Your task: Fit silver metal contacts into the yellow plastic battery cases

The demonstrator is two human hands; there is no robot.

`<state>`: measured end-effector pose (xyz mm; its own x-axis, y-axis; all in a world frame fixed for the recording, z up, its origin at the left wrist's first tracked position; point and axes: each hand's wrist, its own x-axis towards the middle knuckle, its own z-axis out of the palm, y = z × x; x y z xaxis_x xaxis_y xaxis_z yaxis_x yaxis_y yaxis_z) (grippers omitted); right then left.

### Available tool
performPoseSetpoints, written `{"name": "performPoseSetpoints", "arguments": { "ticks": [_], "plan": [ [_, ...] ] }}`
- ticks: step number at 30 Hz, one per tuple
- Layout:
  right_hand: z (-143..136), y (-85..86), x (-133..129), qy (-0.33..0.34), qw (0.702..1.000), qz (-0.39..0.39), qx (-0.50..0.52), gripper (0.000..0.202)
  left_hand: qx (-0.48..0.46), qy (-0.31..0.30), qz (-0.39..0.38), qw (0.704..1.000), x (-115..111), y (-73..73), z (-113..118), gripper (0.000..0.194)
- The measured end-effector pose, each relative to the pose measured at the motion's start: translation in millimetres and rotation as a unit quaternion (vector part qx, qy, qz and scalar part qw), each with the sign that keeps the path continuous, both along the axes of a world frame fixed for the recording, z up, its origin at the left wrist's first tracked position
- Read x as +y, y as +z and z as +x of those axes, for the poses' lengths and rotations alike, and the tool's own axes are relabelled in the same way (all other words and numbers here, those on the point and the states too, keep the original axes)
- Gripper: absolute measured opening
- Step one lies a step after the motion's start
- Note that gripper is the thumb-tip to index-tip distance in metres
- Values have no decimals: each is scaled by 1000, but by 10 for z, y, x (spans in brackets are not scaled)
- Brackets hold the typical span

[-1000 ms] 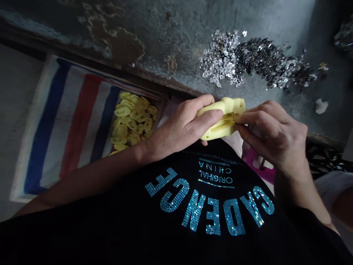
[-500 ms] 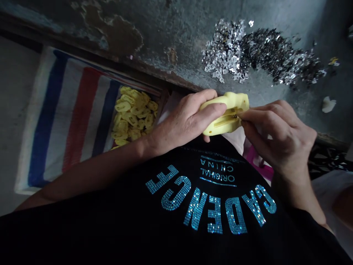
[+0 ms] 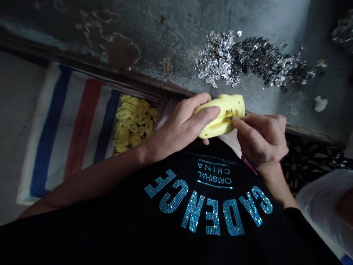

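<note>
My left hand (image 3: 187,123) is wrapped round a pale yellow plastic casing (image 3: 202,129), thumb on top and fingers beneath. A long recessed slot runs along the casing's upper face, with small holes near its ends. Small metal contacts (image 3: 229,113) sit at the right end of this slot. My right hand (image 3: 261,138) is closed at the casing's right end, a fingertip pressed beside the contacts and the other fingers curled. Whether anything is pinched in it is hidden. A pile of small silvery metal clips (image 3: 219,60) lies on the worn metal tabletop (image 3: 165,40) beyond the casing.
Down to the left, a container lined with striped cloth (image 3: 82,121) holds a heap of yellow plastic parts (image 3: 135,121). A white scrap (image 3: 320,103) lies on the tabletop at right, near a clear plastic bag (image 3: 344,35). The table edge runs just past my hands.
My right hand has drawn in closer and lower, its fingers more curled, with a fingertip now against the slot's end. The metal contacts show more clearly. My left hand keeps its hold; the view shifted slightly.
</note>
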<state>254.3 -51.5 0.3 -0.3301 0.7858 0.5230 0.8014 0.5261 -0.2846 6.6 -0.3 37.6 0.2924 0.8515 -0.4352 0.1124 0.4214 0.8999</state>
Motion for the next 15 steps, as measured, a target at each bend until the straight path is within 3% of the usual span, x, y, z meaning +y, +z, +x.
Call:
{"name": "performPoseSetpoints", "arguments": {
  "ticks": [5,12,15],
  "plan": [
    [109,-34,-55,-4,998,25,-61,70,-4,14,-16,1000,-5,-48,15,30],
    [138,3,-75,-3,998,-16,-57,63,5,-43,27,999,-6,29,28,27],
    [110,7,-21,13,998,33,-42,57,8,-28,29,999,-13,33,46,28]
  ]
}}
